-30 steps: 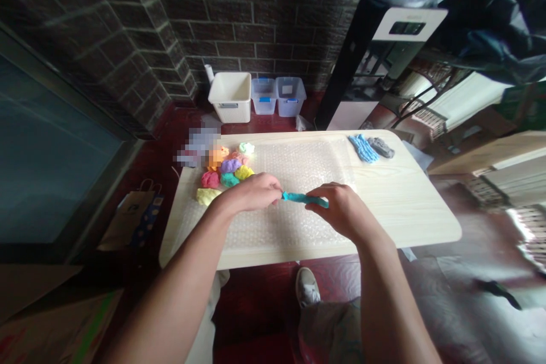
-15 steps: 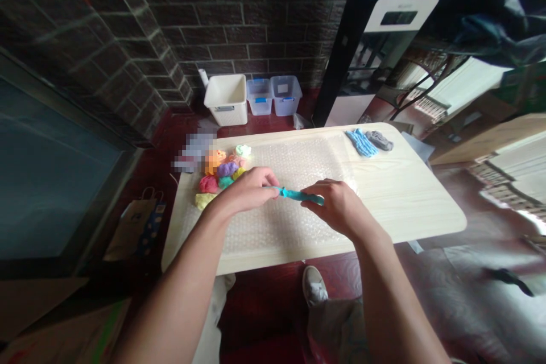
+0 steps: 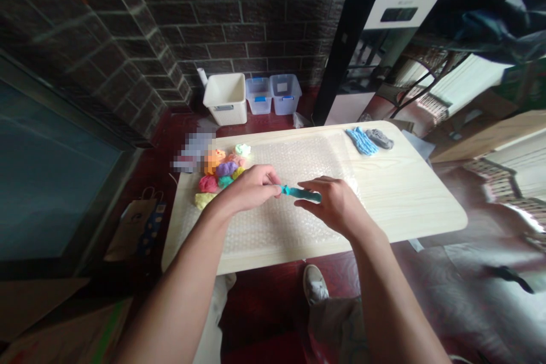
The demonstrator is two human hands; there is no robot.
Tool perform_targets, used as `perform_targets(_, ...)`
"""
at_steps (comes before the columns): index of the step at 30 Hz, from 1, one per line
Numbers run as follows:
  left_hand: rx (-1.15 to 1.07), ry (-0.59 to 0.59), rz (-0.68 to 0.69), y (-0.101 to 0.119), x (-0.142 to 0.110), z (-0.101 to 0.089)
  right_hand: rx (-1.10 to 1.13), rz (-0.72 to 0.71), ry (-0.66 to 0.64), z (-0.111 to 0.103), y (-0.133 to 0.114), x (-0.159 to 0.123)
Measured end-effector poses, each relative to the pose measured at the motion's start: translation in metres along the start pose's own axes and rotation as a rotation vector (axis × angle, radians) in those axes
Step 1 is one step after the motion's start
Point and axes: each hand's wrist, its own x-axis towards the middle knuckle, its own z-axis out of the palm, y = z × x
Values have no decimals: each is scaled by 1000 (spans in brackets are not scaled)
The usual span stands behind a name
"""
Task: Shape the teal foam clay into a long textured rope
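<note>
Above the bubble wrap on the table, my left hand (image 3: 258, 186) pinches one end of a slim teal strip (image 3: 301, 193). The strip looks soft, with a small lump near the pinched end; its material cannot be made out. Its other end reaches toward the palm of my right hand (image 3: 335, 199). That hand's thumb and fingers are spread apart on either side of the strip; whether the palm touches it is hidden. Just beyond my left hand lie several soft-looking coloured lumps, among them a purple one (image 3: 226, 169), a red one (image 3: 208, 183) and a yellow-green one (image 3: 205, 200).
Bubble wrap (image 3: 294, 153) covers much of the pale wooden table (image 3: 418, 199). Blue strands (image 3: 362, 141) and a grey bundle (image 3: 379, 138) lie at its far right. Behind stand a white bin (image 3: 226, 99), two clear boxes and a water dispenser (image 3: 358, 57).
The fingers of my right hand have parted from the teal strip. My left hand keeps pinching its end, nearly in the same place.
</note>
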Motion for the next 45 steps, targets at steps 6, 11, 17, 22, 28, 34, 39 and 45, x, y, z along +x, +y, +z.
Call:
perform_targets(6,5,-2,6,3,-1,1,-18,-26,-23,-2,-3,2)
perform_targets(11,6,0,13,1,0,1,8,-22,4,0,-4,2)
perform_targets(17,-3,-3,-4,5,-1,2,1,-47,1,0,-4,3)
perform_targets(22,-3,-8,17,5,0,3,42,-55,27,1,-4,3)
perform_targets(28,-19,-30,13,4,0,5,41,-78,14,1,-6,4)
perform_targets(34,-8,-15,28,3,2,5,57,-83,46,4,-7,4)
perform_targets(39,-46,-49,34,1,2,6,66,-109,37,5,-5,5)
perform_targets(45,-234,-48,16,9,1,5,-2,-82,241,6,2,5)
